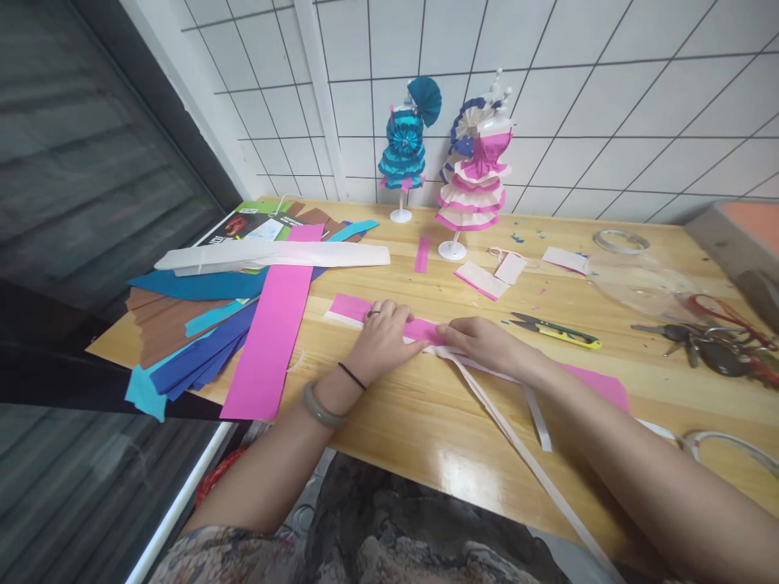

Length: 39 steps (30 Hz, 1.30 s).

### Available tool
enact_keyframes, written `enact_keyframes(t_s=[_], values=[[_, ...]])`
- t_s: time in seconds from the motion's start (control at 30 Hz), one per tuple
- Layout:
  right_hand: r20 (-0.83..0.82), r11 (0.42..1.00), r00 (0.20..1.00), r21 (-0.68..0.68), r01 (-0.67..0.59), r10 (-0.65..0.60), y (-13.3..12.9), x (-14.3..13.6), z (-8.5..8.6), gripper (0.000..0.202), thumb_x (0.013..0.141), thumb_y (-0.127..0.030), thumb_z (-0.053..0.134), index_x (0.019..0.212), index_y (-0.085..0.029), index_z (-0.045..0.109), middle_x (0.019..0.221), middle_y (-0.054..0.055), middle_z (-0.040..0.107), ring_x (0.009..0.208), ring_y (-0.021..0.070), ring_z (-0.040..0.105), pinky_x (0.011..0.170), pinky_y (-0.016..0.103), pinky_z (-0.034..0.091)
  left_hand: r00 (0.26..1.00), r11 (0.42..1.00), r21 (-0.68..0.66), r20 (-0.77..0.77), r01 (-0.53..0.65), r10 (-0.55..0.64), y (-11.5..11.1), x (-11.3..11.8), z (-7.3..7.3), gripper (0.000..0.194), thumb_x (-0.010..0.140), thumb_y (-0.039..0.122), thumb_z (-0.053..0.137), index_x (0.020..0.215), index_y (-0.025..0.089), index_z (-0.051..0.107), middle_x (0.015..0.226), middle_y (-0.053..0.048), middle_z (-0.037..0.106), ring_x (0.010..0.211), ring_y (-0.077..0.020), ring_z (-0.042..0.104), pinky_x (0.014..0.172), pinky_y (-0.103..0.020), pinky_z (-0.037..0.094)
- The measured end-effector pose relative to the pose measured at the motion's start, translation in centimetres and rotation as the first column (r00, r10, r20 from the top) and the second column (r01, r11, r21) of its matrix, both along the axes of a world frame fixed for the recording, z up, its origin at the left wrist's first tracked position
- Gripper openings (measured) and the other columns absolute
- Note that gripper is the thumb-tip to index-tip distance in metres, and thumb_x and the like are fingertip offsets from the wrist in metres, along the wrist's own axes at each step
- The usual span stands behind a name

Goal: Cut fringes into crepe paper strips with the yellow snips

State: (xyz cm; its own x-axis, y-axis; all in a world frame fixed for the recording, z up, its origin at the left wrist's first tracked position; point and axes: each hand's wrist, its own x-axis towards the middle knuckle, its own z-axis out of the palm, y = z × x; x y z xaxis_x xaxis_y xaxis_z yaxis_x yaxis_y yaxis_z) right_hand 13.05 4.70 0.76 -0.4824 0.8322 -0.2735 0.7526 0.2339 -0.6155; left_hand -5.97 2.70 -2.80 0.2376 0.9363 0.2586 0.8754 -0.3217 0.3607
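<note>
my left fingers [387, 331] and right fingers [471, 334], slightly curled, pressing a long pink paper strip [419, 329] flat near the table's [389, 405] front edge

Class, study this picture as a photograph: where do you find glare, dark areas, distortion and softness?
Head view: white glare on the wooden table, near its front edge; dark panelling at the left, against a brighter tiled wall; tile lines slant and fan out, suggesting wide-angle distortion; fine detail looks soft, as in the bunch of keys.
</note>
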Motion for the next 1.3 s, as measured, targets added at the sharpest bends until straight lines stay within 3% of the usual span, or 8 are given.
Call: enact_keyframes(t_s=[0.13,0.27,0.5,0.77,0.93,1.07,1.3], values=[[-0.114,1.0,0.993,0.005,-0.026,0.027,0.3,0.7,-1.0,0.027,0.08,-0.042,0.045,0.077,-0.017,0.055,0.066,-0.001,0.054,0.059,0.0117,0.048,0.056,0.023,0.036,1.0,1.0,-0.005,0.015,-0.001,0.001,0.0,0.0,0.0,0.043,0.066,0.051,0.063,0.092,0.02,0.05,0.093,-0.006,0.048,0.098,-0.0242,0.042,0.085,-0.039,0.035],[-0.099,0.999,0.994,0.012,-0.042,0.043,0.0,0.9,-1.1,0.019,0.077,-0.031,0.048,0.088,-0.017,0.055,0.067,-0.002,0.053,0.058,0.0107,0.047,0.054,0.021,0.035,1.0,1.0,0.007,0.002,0.01,-0.01,0.0,-0.1,-0.1,0.043,0.066,0.052,0.063,0.092,0.02,0.05,0.093,-0.006,0.047,0.097,-0.0237,0.042,0.085,-0.038,0.035],[0.11,0.994,0.994,0.105,-0.018,0.006,-0.6,1.8,0.7,0.013,0.075,-0.024,0.048,0.082,-0.019,0.058,0.067,-0.001,0.058,0.057,0.0109,0.049,0.053,0.021,0.033,1.0,1.0,0.001,-0.005,0.004,-0.004,-0.1,-0.1,-0.1,0.041,0.066,0.049,0.064,0.093,0.021,0.051,0.095,-0.005,0.048,0.099,-0.0243,0.043,0.086,-0.039,0.034],[0.134,0.995,0.99,0.101,0.019,-0.033,-2.2,4.1,0.5,0.011,0.075,-0.024,0.046,0.074,-0.021,0.056,0.068,0.0,0.061,0.061,0.0128,0.052,0.055,0.022,0.034,1.0,1.0,-0.009,0.003,0.028,-0.028,-0.2,-0.1,0.0,0.039,0.067,0.047,0.063,0.094,0.021,0.054,0.095,-0.006,0.049,0.098,-0.0237,0.043,0.085,-0.038,0.035],[0.146,0.983,0.984,0.168,0.081,-0.106,-3.6,3.9,0.2,0.012,0.075,-0.021,0.045,0.074,-0.023,0.057,0.071,-0.002,0.064,0.064,0.0131,0.054,0.058,0.022,0.033,0.973,0.973,0.038,-0.027,0.229,-0.228,-0.9,0.3,0.7,0.021,0.078,0.036,0.055,0.092,0.022,0.06,0.104,-0.006,0.05,0.102,-0.0226,0.041,0.089,-0.038,0.032],[0.155,0.977,0.982,0.199,0.078,-0.11,-4.1,3.9,0.2,0.014,0.076,-0.019,0.044,0.074,-0.023,0.057,0.07,-0.001,0.065,0.065,0.0133,0.055,0.061,0.022,0.033,0.912,0.912,0.048,-0.077,0.407,-0.403,-1.3,0.7,1.0,0.023,0.086,0.029,0.042,0.091,0.021,0.063,0.099,-0.007,0.054,0.097,-0.0203,0.043,0.087,-0.036,0.033],[0.135,0.973,0.984,0.215,0.085,-0.116,-4.4,5.1,-0.1,0.015,0.076,-0.018,0.043,0.074,-0.022,0.058,0.068,0.0,0.063,0.062,0.0133,0.054,0.062,0.022,0.036,0.879,0.878,0.059,-0.079,0.475,-0.471,-1.1,0.9,0.6,0.032,0.09,0.026,0.035,0.084,0.018,0.065,0.086,-0.008,0.055,0.085,-0.0173,0.045,0.077,-0.032,0.037]])
